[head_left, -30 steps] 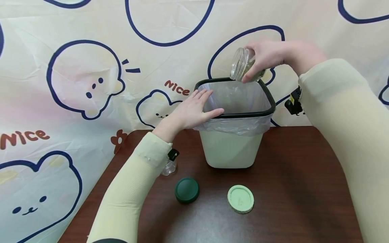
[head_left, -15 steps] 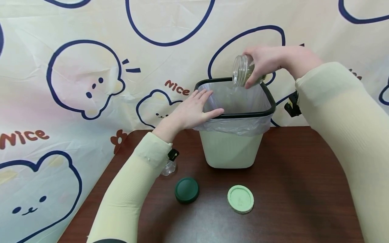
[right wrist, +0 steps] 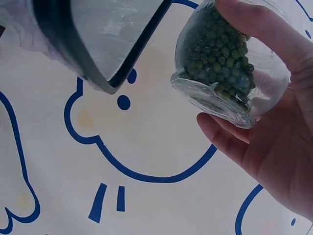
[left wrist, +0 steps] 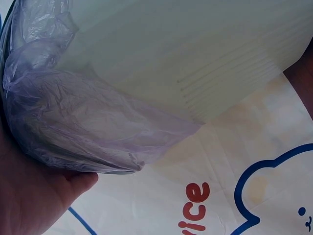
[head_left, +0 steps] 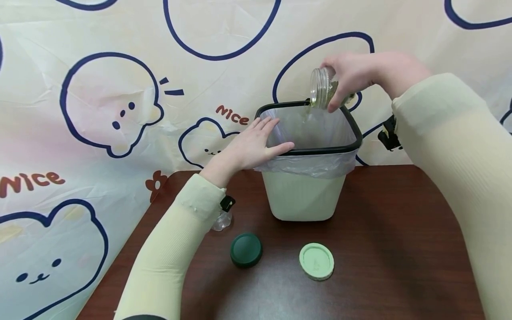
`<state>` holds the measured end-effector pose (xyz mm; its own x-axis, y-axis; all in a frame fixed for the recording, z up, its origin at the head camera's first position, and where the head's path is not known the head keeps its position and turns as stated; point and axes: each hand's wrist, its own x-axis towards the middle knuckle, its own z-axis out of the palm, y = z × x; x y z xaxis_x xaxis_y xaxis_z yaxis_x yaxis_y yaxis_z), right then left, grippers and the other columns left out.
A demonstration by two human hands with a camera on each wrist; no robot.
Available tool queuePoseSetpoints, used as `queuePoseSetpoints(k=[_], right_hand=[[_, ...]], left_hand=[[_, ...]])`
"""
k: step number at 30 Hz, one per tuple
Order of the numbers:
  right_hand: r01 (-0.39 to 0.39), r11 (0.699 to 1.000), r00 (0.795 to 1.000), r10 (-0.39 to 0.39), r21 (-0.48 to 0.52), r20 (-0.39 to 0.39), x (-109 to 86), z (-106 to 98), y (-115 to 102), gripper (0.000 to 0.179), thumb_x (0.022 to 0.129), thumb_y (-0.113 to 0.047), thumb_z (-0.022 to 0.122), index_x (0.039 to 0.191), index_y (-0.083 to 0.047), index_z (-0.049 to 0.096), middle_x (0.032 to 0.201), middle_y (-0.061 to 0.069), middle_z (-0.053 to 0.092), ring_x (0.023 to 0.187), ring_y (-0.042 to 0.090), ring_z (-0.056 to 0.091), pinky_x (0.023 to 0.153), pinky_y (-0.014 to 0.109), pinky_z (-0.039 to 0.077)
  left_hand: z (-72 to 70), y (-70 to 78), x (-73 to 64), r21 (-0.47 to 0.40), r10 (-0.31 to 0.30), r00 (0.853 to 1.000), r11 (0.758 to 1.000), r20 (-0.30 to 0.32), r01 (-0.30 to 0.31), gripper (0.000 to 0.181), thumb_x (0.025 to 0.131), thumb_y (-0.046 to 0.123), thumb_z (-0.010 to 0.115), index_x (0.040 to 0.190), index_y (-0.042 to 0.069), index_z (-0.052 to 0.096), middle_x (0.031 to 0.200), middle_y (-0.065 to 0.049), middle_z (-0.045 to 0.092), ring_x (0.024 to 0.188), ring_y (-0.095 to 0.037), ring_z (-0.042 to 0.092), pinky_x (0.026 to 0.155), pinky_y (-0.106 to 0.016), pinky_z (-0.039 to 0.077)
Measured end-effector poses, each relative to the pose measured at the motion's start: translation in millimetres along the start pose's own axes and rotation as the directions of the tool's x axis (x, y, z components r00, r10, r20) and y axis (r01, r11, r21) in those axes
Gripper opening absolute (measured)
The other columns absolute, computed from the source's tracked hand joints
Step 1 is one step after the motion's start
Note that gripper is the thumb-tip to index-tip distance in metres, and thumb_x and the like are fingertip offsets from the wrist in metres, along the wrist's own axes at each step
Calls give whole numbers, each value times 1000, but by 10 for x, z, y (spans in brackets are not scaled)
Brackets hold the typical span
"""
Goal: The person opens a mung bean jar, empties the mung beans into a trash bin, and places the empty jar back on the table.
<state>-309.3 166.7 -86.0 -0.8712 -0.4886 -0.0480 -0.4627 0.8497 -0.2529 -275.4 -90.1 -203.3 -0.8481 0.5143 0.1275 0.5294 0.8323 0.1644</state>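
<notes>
My right hand (head_left: 354, 75) grips a clear glass jar (head_left: 319, 89) tipped on its side above the bin, its mouth facing left. Small green beans (right wrist: 220, 61), which look like mung beans, lie inside it in the right wrist view. A few drop from the mouth toward the opening of the pale green trash bin (head_left: 304, 195). A thin plastic bag (head_left: 328, 163) lines the bin and folds over its black rim (head_left: 354, 129). My left hand (head_left: 254, 144) rests on the rim's left front corner, fingers and thumb extended.
A dark green lid (head_left: 246, 250) and a light green lid (head_left: 316, 261) lie on the brown table (head_left: 384, 249) in front of the bin. A clear object (head_left: 222, 220) stands partly hidden behind the left wrist. A printed cloth (head_left: 224, 89) hangs behind the table.
The jar dipped, then rose again, shifting slightly right, and its mouth is turned more downward. Beans now visibly fall from it. My left hand has stayed on the rim.
</notes>
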Motion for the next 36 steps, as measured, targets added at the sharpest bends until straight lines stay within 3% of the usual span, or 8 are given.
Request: queuePoseSetpoints(k=[17, 36], right_hand=[[1, 1000, 1000, -1, -20, 8, -2, 32, -40, 96, 75, -18, 82, 146, 6, 23, 134, 29, 39, 118, 44, 42, 94, 58, 42], [-2, 999, 999, 0, -48, -43, -15, 33, -77, 95, 75, -13, 82, 146, 6, 22, 134, 31, 38, 118, 47, 41, 95, 60, 42]], left_hand=[[2, -8, -10, -6, -7, 1000, 1000, 9, 7, 89, 90, 72, 38, 155, 14, 22, 159, -10, 21, 146, -29, 11, 116, -42, 12], [4, -10, -3, 5, 7, 1000, 1000, 10, -7, 88, 91, 70, 40, 155, 12, 21, 159, -12, 21, 146, -31, 12, 116, -42, 12]])
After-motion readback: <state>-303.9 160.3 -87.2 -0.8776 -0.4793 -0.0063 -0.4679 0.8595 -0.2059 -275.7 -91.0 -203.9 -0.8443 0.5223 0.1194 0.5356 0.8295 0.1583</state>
